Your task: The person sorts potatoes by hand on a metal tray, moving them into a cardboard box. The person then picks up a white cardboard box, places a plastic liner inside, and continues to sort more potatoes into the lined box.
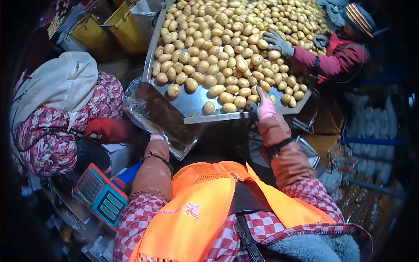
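Potatoes [227, 65] are spread over a metal sorting table [196, 114] in front of me. My right hand [265, 108], in a pink and grey glove, is at the table's near edge beside the closest potatoes. Its fingers look spread, with one pointing up toward the pile, and no potato shows in it. My left hand [157, 137] is at the near side of a brown, plastic-edged chute [159, 109] below the table's left corner. Only a pink strip by the cuff shows there; the fingers are hidden.
At the right, a co-worker's gloved hand [279, 43] lies on the potatoes. Another person in a flowered jacket [48, 126] bends at the left, near a scale with a keypad [101, 196]. Yellow crates [128, 30] stand behind. Cardboard boxes [323, 148] sit below the right corner.
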The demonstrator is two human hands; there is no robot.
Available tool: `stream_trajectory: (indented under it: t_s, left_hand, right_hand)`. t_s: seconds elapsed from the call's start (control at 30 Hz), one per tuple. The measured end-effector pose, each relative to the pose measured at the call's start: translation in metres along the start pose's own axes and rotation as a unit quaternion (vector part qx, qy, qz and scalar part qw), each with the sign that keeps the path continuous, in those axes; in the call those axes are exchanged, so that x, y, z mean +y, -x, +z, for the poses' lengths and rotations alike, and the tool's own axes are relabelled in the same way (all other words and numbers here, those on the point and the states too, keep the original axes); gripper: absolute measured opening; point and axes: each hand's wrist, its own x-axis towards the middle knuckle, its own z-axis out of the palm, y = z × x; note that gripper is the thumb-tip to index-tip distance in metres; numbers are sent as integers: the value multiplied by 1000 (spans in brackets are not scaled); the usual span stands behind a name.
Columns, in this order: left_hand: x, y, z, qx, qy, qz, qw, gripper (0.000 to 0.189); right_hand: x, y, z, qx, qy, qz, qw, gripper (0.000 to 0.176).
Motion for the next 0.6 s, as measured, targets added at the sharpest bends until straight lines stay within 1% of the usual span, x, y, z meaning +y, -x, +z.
stream_trajectory:
  t_s: [0.03,0.07,0.1,0.13,0.2,0.23,0.27,0.3,0.37,0.4,0.47,0.5,0.57,0.6]
  left_hand:
    - [-6,3,0,7,4,-15,1000,43]
    - [-14,7,0,16,9,-31,999,43]
    - [-20,10,3,25,13,-46,999,43]
    - [-30,15,6,36,21,-68,997,43]
    - [-36,24,12,58,36,-103,992,43]
    - [-37,30,16,68,40,-118,990,43]
    - [-31,30,18,79,46,-130,987,43]
    - [-22,26,21,89,52,-137,985,43]
    - [-10,24,23,106,64,-154,980,43]
    - [-5,23,22,115,70,-163,978,43]
    - [-3,23,22,126,76,-179,973,43]
    - [-4,24,21,130,78,-186,971,43]
    - [-7,21,21,139,85,-201,966,43]
    - [-9,21,22,140,89,-207,964,43]
  right_hand:
    - [1,-17,10,-14,36,-3,999,80]
    - [-7,-26,20,-55,78,-6,995,81]
    - [-32,-26,18,-121,128,-6,984,82]
    - [-58,-18,13,-137,172,-13,975,82]
    - [-66,-22,15,-128,169,-115,970,79]
    - [-59,-26,21,-112,121,-199,966,76]
    - [-82,-31,10,-172,119,-220,953,72]
    - [-100,-35,9,-185,122,-245,944,71]
    - [-117,-49,37,-175,56,-295,938,72]
    - [-127,-54,50,-203,76,-304,928,72]
    - [-165,-62,55,-281,86,-301,907,71]
    - [-159,-66,81,-320,-19,-329,888,69]
    - [-169,-73,78,-358,-56,-388,848,63]
    - [-171,-89,73,-380,-113,-334,855,60]
